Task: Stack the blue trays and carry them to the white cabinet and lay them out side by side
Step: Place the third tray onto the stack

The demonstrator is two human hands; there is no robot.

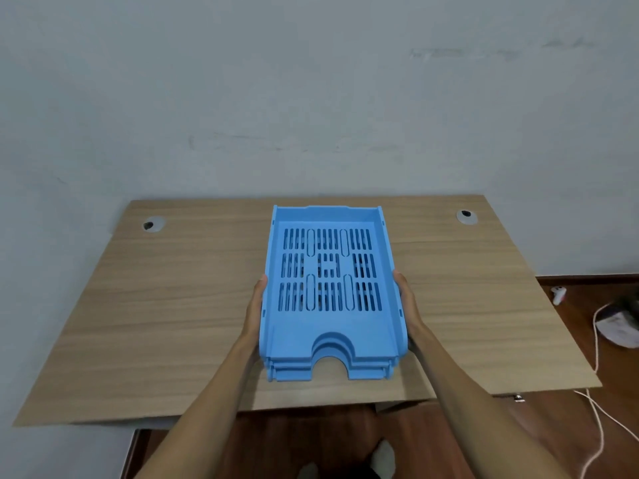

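Note:
A stack of three light blue slotted trays (pixel 330 326) sits in the middle of the wooden desk (pixel 155 323), nested one inside the other, with the notched front edges facing me. My left hand (pixel 255 307) presses flat against the stack's left wall. My right hand (pixel 408 305) presses against its right wall. Both hands grip the stack from the sides, fingers pointing away from me. Whether the stack rests on the desk or is slightly lifted cannot be told. No white cabinet is in view.
The desk stands against a pale wall and has two cable holes, left (pixel 153 224) and right (pixel 466 216). On the dark wooden floor at the right lie a white cable (pixel 596 344), a white controller (pixel 558 294) and some blurred items.

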